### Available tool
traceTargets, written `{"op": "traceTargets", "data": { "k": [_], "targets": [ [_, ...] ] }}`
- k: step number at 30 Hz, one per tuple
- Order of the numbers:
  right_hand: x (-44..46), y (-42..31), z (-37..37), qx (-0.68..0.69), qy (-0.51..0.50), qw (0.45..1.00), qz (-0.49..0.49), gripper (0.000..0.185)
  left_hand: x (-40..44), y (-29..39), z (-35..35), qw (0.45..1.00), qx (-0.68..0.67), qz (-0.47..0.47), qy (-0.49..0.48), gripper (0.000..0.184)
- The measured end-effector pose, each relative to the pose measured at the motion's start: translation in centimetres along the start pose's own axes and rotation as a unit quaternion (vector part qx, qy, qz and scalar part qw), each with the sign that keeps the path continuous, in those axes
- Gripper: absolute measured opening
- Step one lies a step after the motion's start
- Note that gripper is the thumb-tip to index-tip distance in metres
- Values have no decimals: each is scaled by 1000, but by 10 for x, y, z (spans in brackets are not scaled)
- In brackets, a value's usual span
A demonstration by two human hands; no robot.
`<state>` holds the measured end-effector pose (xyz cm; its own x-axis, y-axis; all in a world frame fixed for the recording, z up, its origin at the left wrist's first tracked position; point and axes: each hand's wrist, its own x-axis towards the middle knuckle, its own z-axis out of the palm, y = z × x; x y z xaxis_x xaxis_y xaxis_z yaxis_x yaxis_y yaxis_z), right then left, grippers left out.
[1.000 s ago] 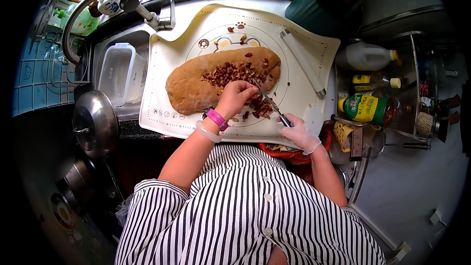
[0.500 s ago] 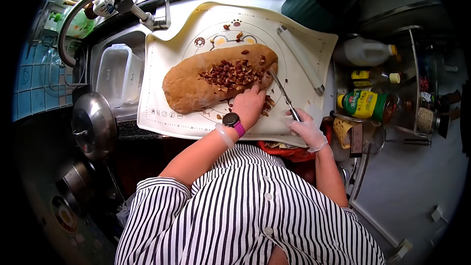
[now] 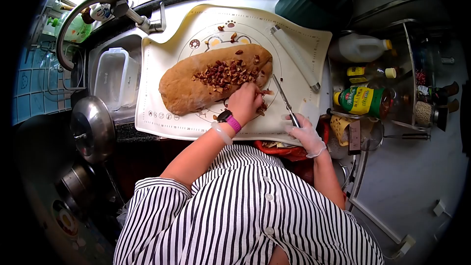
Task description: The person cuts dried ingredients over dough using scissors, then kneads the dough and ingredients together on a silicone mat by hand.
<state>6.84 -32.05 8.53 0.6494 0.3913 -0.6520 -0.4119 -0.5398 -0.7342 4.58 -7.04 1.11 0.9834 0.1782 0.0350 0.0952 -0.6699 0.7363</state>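
Observation:
A long slab of brown dough point(image 3: 184, 84) lies on a cream mat point(image 3: 162, 59), with chopped brown pieces point(image 3: 223, 74) heaped on its middle. More pieces lie on the mat beside its near right edge. My left hand point(image 3: 245, 102), bare and wearing a watch, is at that edge with its fingers drawn together among the loose pieces; what they pinch is too small to name. In a clear glove, my right hand point(image 3: 305, 133) is closed round the dark handle of scissors point(image 3: 283, 95), whose blades point up and left toward the dough's right end.
A grey-white rolling pin point(image 3: 295, 59) rests on the mat's right side. Left of the mat, a clear plastic container point(image 3: 112, 78) sits in the sink below a curved faucet point(image 3: 66, 32). Bottles point(image 3: 365, 100) stand in a rack at right. A metal lid point(image 3: 93, 128) is at left.
My left hand came down from the scissors' blades to the loose pieces by the dough, and its fingers have since drawn together. The scissors have swung away from the dough's top.

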Motion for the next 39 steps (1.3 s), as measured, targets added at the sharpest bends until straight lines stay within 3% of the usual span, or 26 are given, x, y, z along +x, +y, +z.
{"op": "traceTargets", "data": {
  "k": [1, 2, 4, 7, 9, 11, 16, 22, 24, 28, 31, 33, 37, 39],
  "targets": [
    [0, 4, 0, 0, 0, 1000, -2, 42, 1, -2, -4, 1000, 1, 1, 1, 19],
    [0, 8, 1, -27, 4, 1000, -2, 44, 3, -6, -8, 989, -130, -69, -15, 18],
    [2, 7, 4, -55, 5, 998, -5, 47, 7, -5, -21, 915, -348, -199, -37, 19],
    [5, -1, 13, -66, -13, 998, -6, 52, 8, -11, -34, 899, -383, -212, -31, 18],
    [8, -6, 18, -96, -18, 994, -55, 57, 7, -13, -40, 895, -386, -224, -26, 19],
    [12, -11, 21, -107, -24, 993, -49, 60, 6, -16, -44, 924, -307, -227, 1, 21],
    [23, -13, 28, -134, -24, 990, -46, 66, 3, -11, -58, 936, -256, -240, 44, 20],
    [27, -31, 38, -172, -16, 984, -43, 57, 2, -8, -65, 948, -217, -222, 76, 19],
    [31, -32, 39, -161, -26, 986, -19, 43, 2, -7, -67, 951, -204, -215, 81, 19],
    [31, -37, 44, -149, 4, 988, -24, 43, 4, -13, -68, 955, -186, -209, 95, 19],
    [27, -40, 45, -93, -21, 994, 44, 38, 4, -17, -68, 955, -184, -214, 96, 19],
    [34, -22, 44, -92, -18, 995, -33, 37, 4, -18, -69, 955, -181, -212, 98, 19],
    [33, -29, 49, -108, -40, 992, -60, 37, 6, -15, -69, 955, -181, -215, 90, 19],
    [29, -46, 53, -89, -43, 995, 12, 38, 6, -14, -69, 955, -184, -215, 89, 19]
  ]
}}
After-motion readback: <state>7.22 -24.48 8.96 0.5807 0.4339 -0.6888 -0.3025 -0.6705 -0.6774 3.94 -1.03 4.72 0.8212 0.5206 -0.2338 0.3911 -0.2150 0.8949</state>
